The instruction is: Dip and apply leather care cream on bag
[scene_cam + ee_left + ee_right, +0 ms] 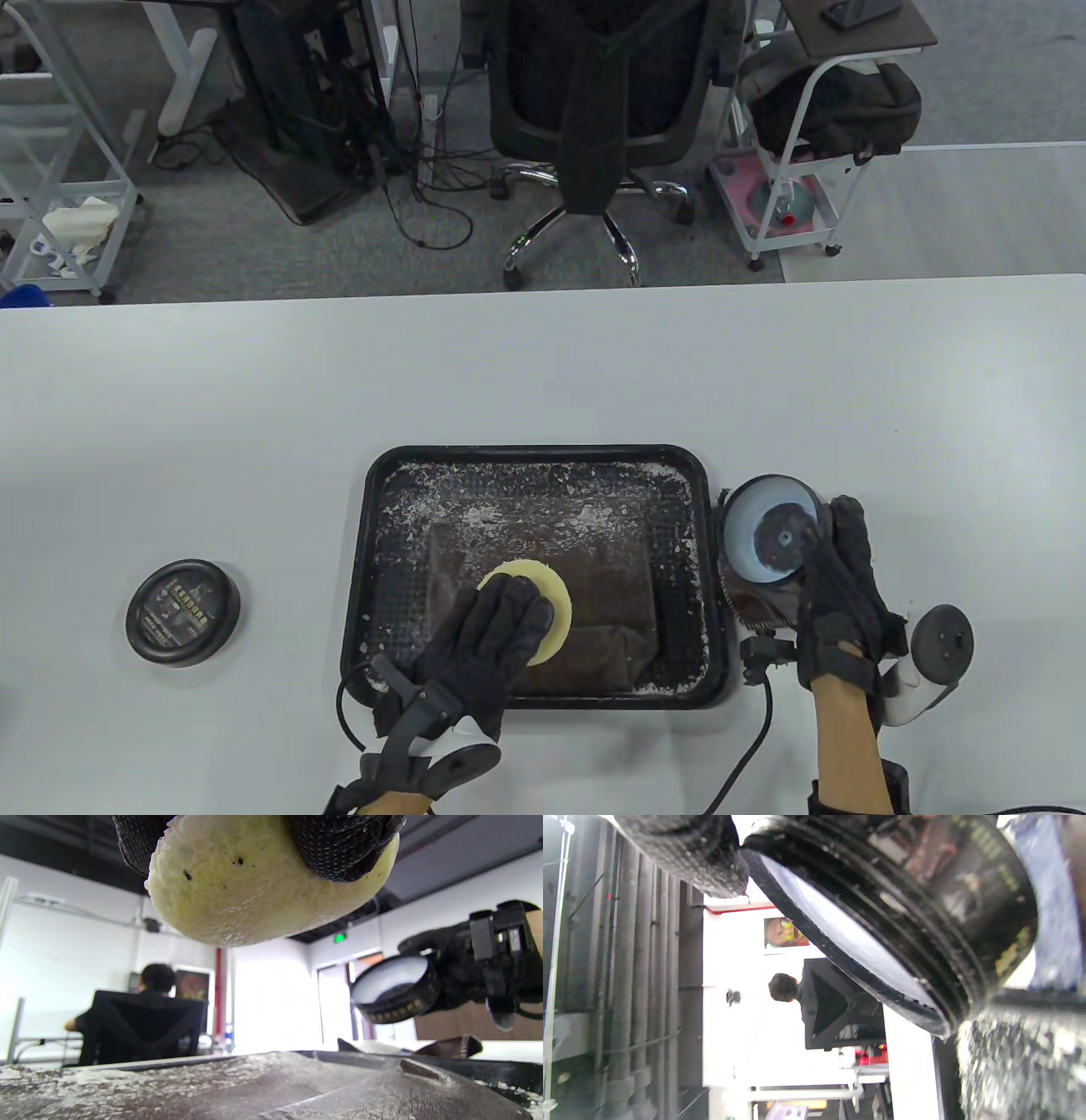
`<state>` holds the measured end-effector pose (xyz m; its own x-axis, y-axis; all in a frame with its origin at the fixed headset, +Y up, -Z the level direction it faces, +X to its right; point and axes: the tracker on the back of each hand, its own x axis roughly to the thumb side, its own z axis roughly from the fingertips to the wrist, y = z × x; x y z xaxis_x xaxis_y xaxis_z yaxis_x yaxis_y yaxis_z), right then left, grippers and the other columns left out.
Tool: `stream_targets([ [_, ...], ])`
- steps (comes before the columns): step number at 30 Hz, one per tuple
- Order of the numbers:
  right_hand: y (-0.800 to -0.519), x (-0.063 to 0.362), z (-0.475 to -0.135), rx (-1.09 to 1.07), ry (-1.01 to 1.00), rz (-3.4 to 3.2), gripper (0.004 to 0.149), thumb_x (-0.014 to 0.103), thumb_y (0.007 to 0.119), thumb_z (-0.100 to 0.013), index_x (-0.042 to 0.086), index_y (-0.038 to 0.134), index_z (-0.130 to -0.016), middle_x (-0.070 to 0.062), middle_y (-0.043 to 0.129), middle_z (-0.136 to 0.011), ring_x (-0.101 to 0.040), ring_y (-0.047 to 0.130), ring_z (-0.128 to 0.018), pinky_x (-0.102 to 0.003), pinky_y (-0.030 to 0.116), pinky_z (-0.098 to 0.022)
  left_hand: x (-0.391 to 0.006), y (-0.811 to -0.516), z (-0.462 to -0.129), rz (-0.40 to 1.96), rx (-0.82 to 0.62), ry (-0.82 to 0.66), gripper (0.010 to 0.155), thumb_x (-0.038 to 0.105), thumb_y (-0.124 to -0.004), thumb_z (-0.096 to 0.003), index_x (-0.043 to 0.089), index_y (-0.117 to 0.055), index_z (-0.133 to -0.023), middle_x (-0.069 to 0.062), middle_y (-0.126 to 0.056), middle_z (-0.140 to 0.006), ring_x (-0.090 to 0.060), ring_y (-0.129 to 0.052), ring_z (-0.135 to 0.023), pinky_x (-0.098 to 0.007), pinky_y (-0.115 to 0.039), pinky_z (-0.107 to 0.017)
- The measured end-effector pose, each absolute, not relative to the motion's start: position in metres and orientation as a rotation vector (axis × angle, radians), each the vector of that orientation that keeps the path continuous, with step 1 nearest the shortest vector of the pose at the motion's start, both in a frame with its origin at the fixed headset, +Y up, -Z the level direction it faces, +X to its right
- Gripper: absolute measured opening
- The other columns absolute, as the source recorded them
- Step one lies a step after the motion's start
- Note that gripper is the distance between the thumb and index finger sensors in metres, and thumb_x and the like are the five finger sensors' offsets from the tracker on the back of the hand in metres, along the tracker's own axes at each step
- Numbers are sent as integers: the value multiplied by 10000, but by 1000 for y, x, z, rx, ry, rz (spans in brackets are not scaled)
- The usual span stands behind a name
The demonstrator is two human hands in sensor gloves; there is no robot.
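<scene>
A dark brown leather bag [585, 569] lies flat in a black tray [696, 475] dusted with white flakes. My left hand [488, 641] grips a round yellow sponge [543, 607] and holds it over the bag's left half; in the left wrist view the sponge [254, 887] hangs clear above the bag [263, 1086]. My right hand [836, 586] holds the open cream jar [772, 539], tilted, just right of the tray. The jar also shows in the left wrist view [394, 988] and the right wrist view [903, 912]; its inside is pale with a dark middle.
The jar's black lid [182, 611] lies on the white table [254, 424] far to the left. A brush [755, 607] lies under the jar beside the tray. Cables run off the table's near edge. An office chair [594, 110] stands beyond the far edge.
</scene>
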<state>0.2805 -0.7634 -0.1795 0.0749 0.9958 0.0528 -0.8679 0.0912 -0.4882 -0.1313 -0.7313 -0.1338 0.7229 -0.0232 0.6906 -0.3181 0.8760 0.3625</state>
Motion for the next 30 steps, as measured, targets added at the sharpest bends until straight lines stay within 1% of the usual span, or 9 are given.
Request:
stream_targets([
  [7, -773, 316, -175, -501, -531, 1405, 733, 397, 783, -648, 127, 354, -1178, -321, 441, -1123, -584, 601, -938, -621, 625, -650, -134, -731, -134, 166, 472, -742, 579, 305, -761, -463, 215, -696, -1031, -149, -715, -1056, -388, -838, -927, -522, -742, -657],
  [14, -794, 331, -173, -634, -500, 1394, 731, 385, 769, -657, 147, 317, -1181, -306, 378, -1144, -585, 538, -972, -637, 574, -680, -136, -732, -135, 171, 454, -736, 582, 302, -755, -469, 209, -685, -1038, -151, -708, -1061, -392, -831, -931, -527, -734, -661],
  [16, -800, 333, -173, -641, -486, 1361, 732, 396, 749, -665, 138, 299, -1180, -299, 364, -1147, -573, 537, -974, -618, 580, -688, -136, -733, -135, 175, 450, -735, 585, 301, -753, -471, 203, -677, -1042, -158, -706, -1062, -395, -829, -932, -528, -733, -660],
  [19, -802, 336, -170, -695, -492, 1313, 706, 358, 738, -665, 131, 308, -1176, -289, 313, -1147, -574, 454, -992, -634, 513, -706, -136, -733, -136, 176, 442, -733, 579, 301, -751, -473, 206, -682, -1040, -159, -705, -1062, -397, -830, -931, -529, -732, -661],
  [22, -799, 341, -166, -738, -488, 1383, 689, 331, 721, -668, 111, 302, -1168, -267, 168, -1150, -560, 325, -1019, -635, 445, -727, -137, -733, -137, 179, 435, -731, 586, 304, -751, -473, 202, -675, -1044, -158, -707, -1061, -396, -830, -931, -527, -736, -659],
  [24, -798, 343, -165, -762, -500, 1423, 689, 333, 723, -665, 98, 310, -1164, -256, 153, -1152, -563, 270, -1031, -643, 428, -728, -137, -734, -137, 181, 432, -731, 582, 305, -751, -474, 202, -679, -1042, -158, -708, -1061, -395, -831, -930, -527, -736, -659],
  [28, -795, 342, -165, -721, -491, 1441, 728, 388, 729, -665, 90, 295, -1167, -245, 129, -1160, -583, 173, -1035, -683, 346, -727, -138, -734, -138, 192, 432, -723, 583, 303, -741, -481, 199, -664, -1050, -166, -698, -1065, -400, -827, -931, -530, -730, -661],
  [30, -792, 341, -166, -694, -477, 1464, 755, 408, 730, -659, 74, 278, -1164, -261, 97, -1150, -603, 118, -1021, -703, 298, -719, -139, -734, -138, 197, 431, -717, 584, 302, -740, -483, 197, -660, -1051, -167, -695, -1066, -401, -822, -935, -533, -726, -662],
])
